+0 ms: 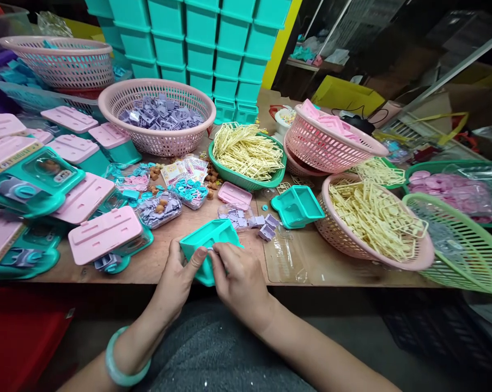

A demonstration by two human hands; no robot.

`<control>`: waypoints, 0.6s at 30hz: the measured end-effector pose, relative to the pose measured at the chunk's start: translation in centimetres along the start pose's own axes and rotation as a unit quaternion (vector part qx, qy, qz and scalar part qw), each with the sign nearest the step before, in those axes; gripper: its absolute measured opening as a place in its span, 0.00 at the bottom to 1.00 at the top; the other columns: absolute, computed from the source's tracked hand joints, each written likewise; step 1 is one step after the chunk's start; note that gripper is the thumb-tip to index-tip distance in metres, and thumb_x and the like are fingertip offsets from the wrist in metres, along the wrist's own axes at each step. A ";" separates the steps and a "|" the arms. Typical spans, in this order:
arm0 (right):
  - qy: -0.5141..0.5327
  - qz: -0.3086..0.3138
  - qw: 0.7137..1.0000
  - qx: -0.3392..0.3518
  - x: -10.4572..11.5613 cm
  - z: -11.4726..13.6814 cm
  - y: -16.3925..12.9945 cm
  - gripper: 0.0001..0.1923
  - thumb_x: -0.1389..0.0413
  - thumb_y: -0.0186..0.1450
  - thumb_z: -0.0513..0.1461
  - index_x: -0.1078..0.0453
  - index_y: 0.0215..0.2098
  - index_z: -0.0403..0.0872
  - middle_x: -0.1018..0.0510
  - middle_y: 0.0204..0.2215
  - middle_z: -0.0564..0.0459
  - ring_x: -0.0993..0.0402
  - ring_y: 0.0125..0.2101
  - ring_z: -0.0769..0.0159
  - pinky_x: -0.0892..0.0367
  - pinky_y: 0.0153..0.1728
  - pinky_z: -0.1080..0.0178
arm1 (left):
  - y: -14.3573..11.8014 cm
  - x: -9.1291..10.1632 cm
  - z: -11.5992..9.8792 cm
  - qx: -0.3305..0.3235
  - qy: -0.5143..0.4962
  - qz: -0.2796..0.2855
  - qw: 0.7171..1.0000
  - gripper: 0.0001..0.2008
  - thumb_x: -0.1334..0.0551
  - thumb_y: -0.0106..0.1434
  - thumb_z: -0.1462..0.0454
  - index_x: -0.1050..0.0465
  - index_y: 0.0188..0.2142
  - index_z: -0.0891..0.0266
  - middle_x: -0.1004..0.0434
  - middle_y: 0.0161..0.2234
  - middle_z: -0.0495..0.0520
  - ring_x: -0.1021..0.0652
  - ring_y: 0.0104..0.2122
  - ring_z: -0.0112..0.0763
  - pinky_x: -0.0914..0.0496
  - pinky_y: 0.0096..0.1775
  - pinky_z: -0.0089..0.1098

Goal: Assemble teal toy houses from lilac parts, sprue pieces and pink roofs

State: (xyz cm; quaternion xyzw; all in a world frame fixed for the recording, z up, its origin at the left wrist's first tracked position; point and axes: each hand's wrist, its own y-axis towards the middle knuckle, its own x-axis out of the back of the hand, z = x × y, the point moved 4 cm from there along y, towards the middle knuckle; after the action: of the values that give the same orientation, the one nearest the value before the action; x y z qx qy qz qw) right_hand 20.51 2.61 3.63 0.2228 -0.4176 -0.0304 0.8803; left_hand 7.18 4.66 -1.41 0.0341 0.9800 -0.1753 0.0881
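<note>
At the table's front edge my left hand (179, 272) grips the left side of a teal plastic box (207, 234), its thumb resting on the near rim. My right hand (237, 272) is closed at the same box, fingertips pinched against its near side. Whatever small piece may sit in that pinch is too hidden to name. Just beyond the box lie several purple plastic parts (267, 227) and a pink lid (234, 196). Another teal box (297, 207) rests tilted to the right of them.
Pink-lidded teal toy boxes (107, 234) are piled on the left. Behind stand a pink basket (156, 136) of purple parts and a green basket (248, 188) of cream pieces. On the right, a pink basket (376, 264) holds more cream pieces. Stacked teal boxes (200, 49) rise at the back.
</note>
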 end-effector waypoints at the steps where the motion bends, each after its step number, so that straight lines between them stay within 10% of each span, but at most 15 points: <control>1: 0.031 0.012 0.999 -0.019 0.1 -0.4 0.2 0.14 0.51 0.73 0.36 0.29 0.31 0.44 0.25 0.24 0.51 0.29 0.25 0.66 0.39 0.29 0.64 | 0.0 0.1 0.1 -0.001 0.000 0.000 1.000 0.29 0.31 0.56 0.41 0.36 0.43 0.58 0.26 0.34 0.45 0.26 0.36 0.30 0.30 0.36 0.29; 7: 0.219 0.145 0.955 -0.138 1.1 -2.1 0.6 0.12 0.46 0.72 0.41 0.26 0.33 0.46 0.25 0.23 0.56 0.31 0.23 0.69 0.40 0.24 0.68 | 0.4 0.2 0.0 0.005 -0.001 0.024 1.000 0.29 0.30 0.56 0.42 0.36 0.43 0.59 0.24 0.36 0.48 0.25 0.35 0.30 0.29 0.36 0.30; 18: -0.010 0.001 1.000 -0.013 -0.7 0.2 -0.7 0.15 0.52 0.73 0.36 0.35 0.28 0.47 0.27 0.24 0.52 0.31 0.26 0.65 0.41 0.30 0.63 | 0.1 0.5 0.2 -0.011 0.035 -0.008 0.999 0.28 0.28 0.55 0.43 0.35 0.41 0.58 0.25 0.31 0.45 0.24 0.33 0.31 0.29 0.33 0.28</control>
State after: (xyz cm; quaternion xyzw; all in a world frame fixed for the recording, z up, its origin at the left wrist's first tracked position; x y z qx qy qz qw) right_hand 20.00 2.10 2.96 0.2109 -0.4265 -0.0374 0.8788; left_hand 6.70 4.66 -1.68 0.0316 0.9846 -0.1638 0.0530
